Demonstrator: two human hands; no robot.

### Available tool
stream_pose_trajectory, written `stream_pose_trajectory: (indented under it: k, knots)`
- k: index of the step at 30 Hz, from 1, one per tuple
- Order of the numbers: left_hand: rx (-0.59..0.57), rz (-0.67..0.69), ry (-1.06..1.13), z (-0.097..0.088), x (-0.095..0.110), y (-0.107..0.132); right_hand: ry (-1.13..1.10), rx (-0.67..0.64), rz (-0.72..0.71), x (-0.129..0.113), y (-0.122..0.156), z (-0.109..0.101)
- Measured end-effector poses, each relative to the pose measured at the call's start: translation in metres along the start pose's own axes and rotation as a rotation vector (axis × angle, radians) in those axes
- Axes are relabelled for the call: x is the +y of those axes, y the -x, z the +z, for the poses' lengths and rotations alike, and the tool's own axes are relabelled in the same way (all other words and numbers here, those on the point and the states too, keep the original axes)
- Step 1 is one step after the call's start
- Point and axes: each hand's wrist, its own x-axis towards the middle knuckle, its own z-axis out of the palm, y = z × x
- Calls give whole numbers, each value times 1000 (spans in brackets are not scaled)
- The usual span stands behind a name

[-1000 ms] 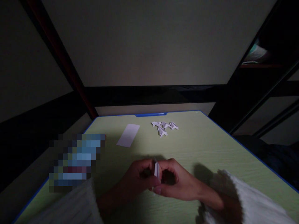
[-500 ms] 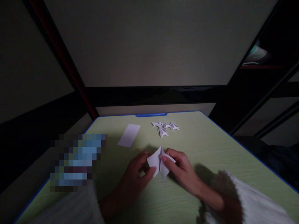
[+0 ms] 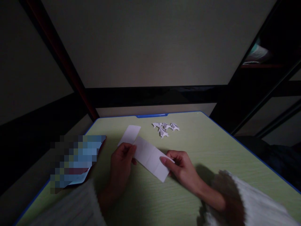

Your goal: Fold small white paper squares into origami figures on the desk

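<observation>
A white paper strip (image 3: 151,158) with crease lines lies spread out over the green table (image 3: 207,147). My left hand (image 3: 121,163) pinches its far-left end, and my right hand (image 3: 182,168) pinches its near-right end. Both hands hold the strip stretched flat just above or on the table. A second, smaller white slip (image 3: 129,135) lies just beyond my left hand.
Several small folded white paper figures (image 3: 166,128) lie in a cluster near the table's far edge. A blurred blue packet (image 3: 76,160) rests at the left. The table has a blue rim (image 3: 151,115); dark frame bars stand behind and to the right.
The paper was folded up tight between my fingers, then half open; now it is unfolded into a long flat strip, with my hands drawn apart to its ends.
</observation>
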Motion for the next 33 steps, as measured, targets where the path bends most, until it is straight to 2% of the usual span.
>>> stream_pose_trajectory:
  k: [7,11,15,21,26,29,33]
  knots:
    - [0,-12,-9,1,1,-2,-20,-15,-8,-2,2,-1]
    - [-23,-32,15,1,1,-1,-147,17,-45,-7,0,-6]
    - [-129,-27,4,3,-2,4,-278,39,-61,-10,-3,-6]
    - [-306,-48,62,8,-3,14,-218,-13,37,-2,-6,-1]
    - [-382,-136,102,9,-1,12,-280,93,8,-1,-6,-2]
    - [-376,-147,79,9,-1,10,-272,95,3,-3,-3,-1]
    - [-324,-171,94,9,-1,9,-167,-28,-58,-2,2,1]
